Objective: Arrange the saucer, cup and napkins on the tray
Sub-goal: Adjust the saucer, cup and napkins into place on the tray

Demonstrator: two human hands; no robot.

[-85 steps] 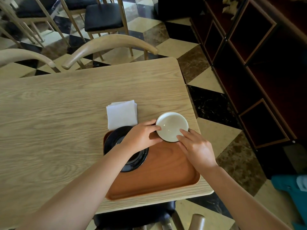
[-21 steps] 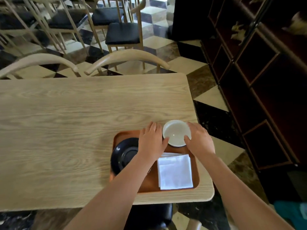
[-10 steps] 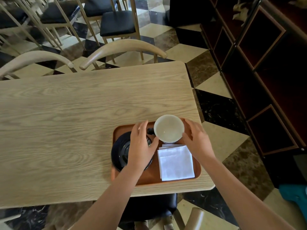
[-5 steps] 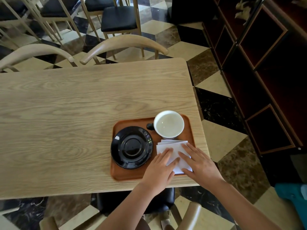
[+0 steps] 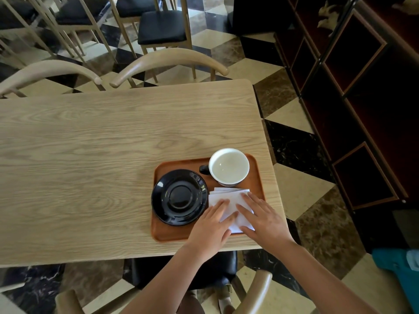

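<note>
A brown tray (image 5: 257, 177) lies at the near right corner of the wooden table. On its left half rests a black saucer (image 5: 179, 196). A white-lined cup (image 5: 229, 167) with a dark handle stands at the tray's far right. White folded napkins (image 5: 229, 199) lie in the near right part, slightly fanned. My left hand (image 5: 213, 227) lies flat on their left side, and my right hand (image 5: 263, 219) lies flat on their right side. Both palms press down with fingers spread; neither grips anything.
The light wooden table (image 5: 102, 155) stretches left and away. Two curved-back chairs (image 5: 170, 62) stand at its far edge, with more chairs behind. A dark shelf unit (image 5: 351, 87) runs along the right. A chair (image 5: 260, 286) sits under me at the near edge.
Both hands left the cup and saucer and came down onto the napkins. In the last half second they have stayed pressed there, shifting only slightly.
</note>
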